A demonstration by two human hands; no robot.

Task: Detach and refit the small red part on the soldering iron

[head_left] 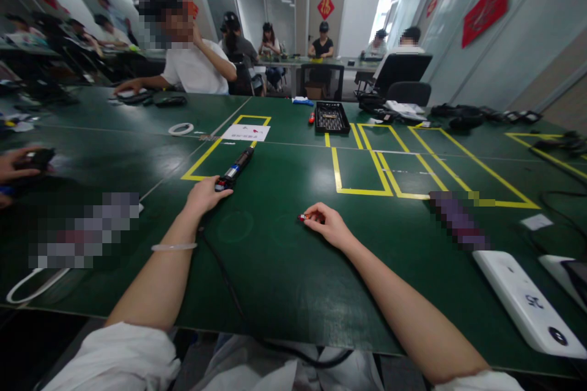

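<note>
My left hand (205, 197) rests on the green table with its fingers round the rear end of a corded electric screwdriver (235, 169). The tool is black with a blue and silver middle, lies on the tabletop, and its metal tip points away from me. A black cable (224, 272) runs from beside my left wrist over the table's edge. My right hand (328, 225) is closed in a pinch on a small red piece (302, 217) with a shiny end, just above or on the tabletop. What kind of piece it is, I cannot make out.
A black tray (332, 118) of small parts stands ahead, a red-handled tool (312, 117) beside it. Yellow tape outlines (362, 190) mark the table. A paper label (246, 132) and a tape roll (180, 129) lie left. A white power bank (527, 302) lies right. Co-workers sit around.
</note>
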